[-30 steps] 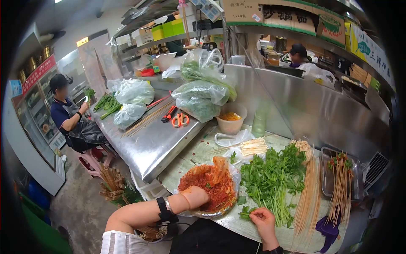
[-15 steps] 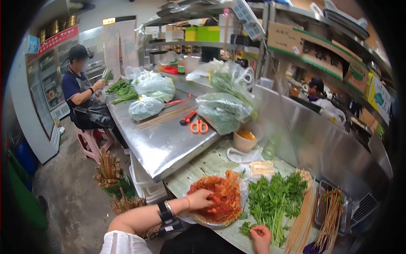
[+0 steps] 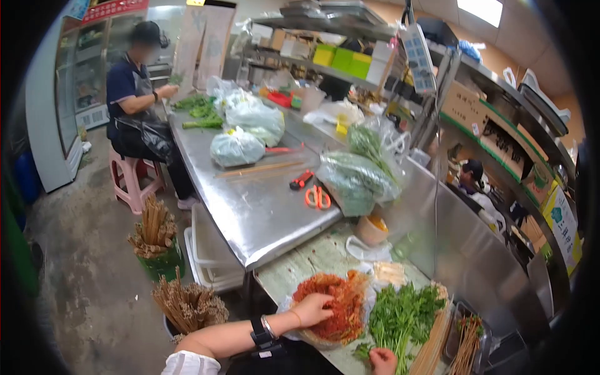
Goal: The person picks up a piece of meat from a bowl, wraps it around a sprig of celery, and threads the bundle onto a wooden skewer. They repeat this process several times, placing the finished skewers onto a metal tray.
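My left hand (image 3: 312, 310) reaches into a bowl of red seasoned food (image 3: 340, 312), its curled fingertips partly sunk in the mixture. What they grip is hidden. At the lower edge, my right hand (image 3: 382, 361) has its fingers pressed together beside a small green leaf (image 3: 362, 351); whether it pinches the leaf is too small to tell. A heap of leafy green herbs (image 3: 403, 315) lies right of the bowl. Long wooden skewers (image 3: 432, 340) are beside the herbs, and a tray at the far right holds skewers with food on their tips (image 3: 465, 344).
A steel table (image 3: 250, 212) ahead bears bagged vegetables (image 3: 237, 148), orange-handled scissors (image 3: 317, 198) and a red-black tool (image 3: 301, 180). A seated co-worker (image 3: 134, 94) handles greens at the far left. Skewer bundles (image 3: 152, 231) stand on the floor. Another person (image 3: 472, 178) is behind the partition.
The camera view has shifted, so the scene sits differently in the frame. My left hand stays in the red food, and my right hand stays by the herbs, lower in view.
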Motion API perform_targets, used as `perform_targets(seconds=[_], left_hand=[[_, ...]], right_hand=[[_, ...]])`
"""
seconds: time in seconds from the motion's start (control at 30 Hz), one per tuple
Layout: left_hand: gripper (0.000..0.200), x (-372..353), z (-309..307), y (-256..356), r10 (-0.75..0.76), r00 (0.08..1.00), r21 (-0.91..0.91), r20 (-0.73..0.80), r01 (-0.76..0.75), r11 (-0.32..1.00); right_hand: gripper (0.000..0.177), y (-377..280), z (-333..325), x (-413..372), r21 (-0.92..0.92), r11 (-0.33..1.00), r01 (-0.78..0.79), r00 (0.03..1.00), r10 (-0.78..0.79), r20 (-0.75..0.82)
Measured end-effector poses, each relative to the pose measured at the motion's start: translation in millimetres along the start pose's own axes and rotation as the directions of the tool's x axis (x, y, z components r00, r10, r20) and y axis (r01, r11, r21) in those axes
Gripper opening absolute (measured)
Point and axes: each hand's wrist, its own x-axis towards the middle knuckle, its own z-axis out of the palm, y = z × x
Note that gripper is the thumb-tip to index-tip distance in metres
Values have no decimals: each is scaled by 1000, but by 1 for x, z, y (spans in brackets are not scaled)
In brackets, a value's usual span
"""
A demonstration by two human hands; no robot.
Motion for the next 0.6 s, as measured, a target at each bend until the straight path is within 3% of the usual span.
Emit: perform_targets(seconds=[0.07, 0.13, 0.2, 0.23, 0.27, 0.3, 0.33, 0.4, 0.43, 0.47, 0.53, 0.6], left_hand=[[26, -1, 2, 6, 114, 987, -82, -114, -124, 989], [28, 1, 0, 11, 257, 952, 95, -168, -244, 965], [24, 0, 6, 6, 89, 984, 188, -157, -58, 981], [21, 3, 7, 10, 110, 974, 48, -200, -102, 994], [17, 1, 6, 16, -88, 985, -110, -147, 72, 991], [14, 1, 7, 22, -42, 983, -101, -181, 23, 995], [15, 1, 10, 16, -258, 966, -209, -35, 245, 947], [16, -1, 30, -5, -279, 959, -638, 53, 247, 729], [17, -2, 30, 8, -291, 949, -693, 122, 292, 659], [17, -4, 31, 17, -291, 947, -691, 136, 301, 657], [19, -6, 32, 30, -326, 904, -771, 276, 411, 486], [19, -8, 30, 39, -319, 898, -799, 303, 422, 428]], right_hand=[[9, 14, -11, 4, 6, 1000, 29, 1000, -29, -7], [6, -29, 2, -5, -52, 993, 107, 994, -107, -15], [6, -47, -5, -3, 10, 994, 109, 994, -109, 17], [7, -57, -6, -1, -36, 983, 183, 981, -180, 68], [8, -67, -8, 1, -79, 963, 258, 960, -247, 128], [9, -79, -5, 1, -62, 967, 247, 962, -237, 139], [10, -94, 3, -2, -41, 969, 244, 960, -236, 153], [8, -119, 18, -7, -38, 969, 244, 936, -226, 268], [8, -125, 28, -6, -39, 971, 237, 942, -220, 254], [8, -129, 38, -4, -30, 958, 284, 904, -257, 343], [7, -128, 53, 1, -16, 946, 325, 860, -288, 422], [7, -117, 64, 15, -91, 831, 549, 747, -439, 500]])
